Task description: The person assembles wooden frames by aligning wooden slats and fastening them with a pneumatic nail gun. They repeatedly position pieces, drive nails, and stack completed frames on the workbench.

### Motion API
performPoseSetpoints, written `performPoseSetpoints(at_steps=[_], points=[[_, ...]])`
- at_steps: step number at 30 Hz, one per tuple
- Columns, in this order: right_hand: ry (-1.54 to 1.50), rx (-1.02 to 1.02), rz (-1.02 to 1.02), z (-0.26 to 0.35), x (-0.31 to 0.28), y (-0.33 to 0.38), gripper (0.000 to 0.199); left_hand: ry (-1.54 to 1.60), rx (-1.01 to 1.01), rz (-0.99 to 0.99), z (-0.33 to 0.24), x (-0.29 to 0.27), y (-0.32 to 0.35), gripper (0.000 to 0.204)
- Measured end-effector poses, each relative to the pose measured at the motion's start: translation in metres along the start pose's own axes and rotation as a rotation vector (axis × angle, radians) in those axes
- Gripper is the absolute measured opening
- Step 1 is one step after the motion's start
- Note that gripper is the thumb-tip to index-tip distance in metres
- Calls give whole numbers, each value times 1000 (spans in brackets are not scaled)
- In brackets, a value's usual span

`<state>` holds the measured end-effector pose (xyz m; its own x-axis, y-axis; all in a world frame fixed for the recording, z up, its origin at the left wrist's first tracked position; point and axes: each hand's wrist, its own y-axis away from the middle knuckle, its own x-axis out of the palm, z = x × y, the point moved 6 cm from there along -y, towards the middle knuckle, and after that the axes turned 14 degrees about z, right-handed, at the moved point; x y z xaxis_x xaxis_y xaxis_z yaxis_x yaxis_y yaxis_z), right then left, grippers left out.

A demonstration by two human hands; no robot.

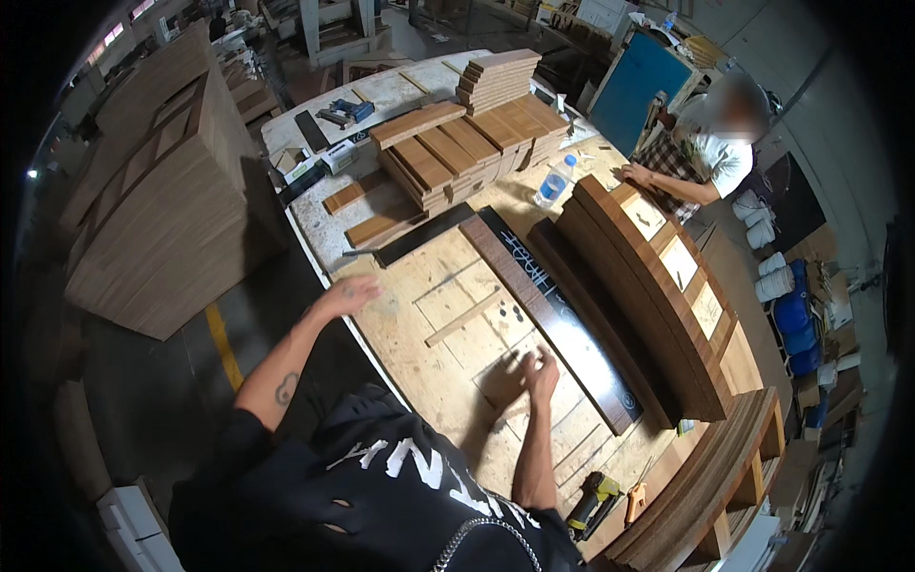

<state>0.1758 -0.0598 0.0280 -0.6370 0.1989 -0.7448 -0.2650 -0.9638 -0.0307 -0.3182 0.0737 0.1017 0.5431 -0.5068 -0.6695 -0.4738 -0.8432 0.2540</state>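
My left hand (355,294) is over the left edge of the workbench (400,324), fingers stretched out and nothing seen in them. My right hand (540,374) is raised over the middle of the bench with its fingers curled together; whether a small piece is between them is hidden. Close to it lie a thin wooden strip (463,322) and several small dark bits (516,312). Beyond these, a long brown board (534,307) runs slantwise across the bench, beside a black marked strip (519,253) and a dark wooden rail (596,319).
A curved wooden frame (648,286) stands on the right, another curved piece (701,486) nearer. Wooden slats (448,157) are stacked at the back, near a water bottle (555,183) and a blue nail gun (350,112). A yellow-green power tool (595,500) lies near me. Another person (701,157) stands opposite.
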Motion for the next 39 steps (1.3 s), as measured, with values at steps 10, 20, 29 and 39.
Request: performPoseSetpoints(at_steps=[10, 20, 29, 39], points=[[-386, 479, -98, 112, 101, 137, 35, -350, 65, -473, -44, -241, -290, 103], [-688, 515, -227, 281, 151, 82, 31, -116, -16, -121, -9, -268, -326, 102], [-1179, 82, -29, 407, 158, -16, 99, 787, 430, 519, -66, -95, -126, 42], [-62, 527, -146, 290, 224, -19, 69, -213, 393, -375, -29, -194, -252, 83]])
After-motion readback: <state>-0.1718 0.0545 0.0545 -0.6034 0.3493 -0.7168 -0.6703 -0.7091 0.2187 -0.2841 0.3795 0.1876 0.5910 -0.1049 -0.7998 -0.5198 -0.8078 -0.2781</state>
